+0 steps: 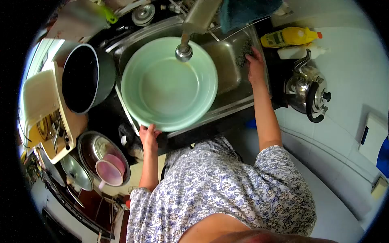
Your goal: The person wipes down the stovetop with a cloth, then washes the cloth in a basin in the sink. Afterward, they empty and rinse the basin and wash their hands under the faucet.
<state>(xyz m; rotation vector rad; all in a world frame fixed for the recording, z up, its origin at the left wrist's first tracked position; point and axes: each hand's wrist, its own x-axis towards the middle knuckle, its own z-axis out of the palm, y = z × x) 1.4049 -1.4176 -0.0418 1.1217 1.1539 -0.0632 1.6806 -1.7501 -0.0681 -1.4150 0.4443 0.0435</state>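
Note:
A large pale green basin [170,85] sits over the left bowl of the steel sink [227,60], below the faucet [184,52]. My left hand [148,137] is closed on the near rim of the basin, its thumb and fingertips at the edge. At the right side of the sink, my right hand [256,67] pinches a dark steel wool scrubber [244,52]. The inside of the basin looks bare, apart from faint light marks on its bottom.
A deep grey pot [106,73] stands left of the basin. Nearer me on that side are a metal bowl [86,148] and a pink cup [109,173]. Beyond the sink's right edge stand a yellow bottle [289,37] and a steel kettle [300,91].

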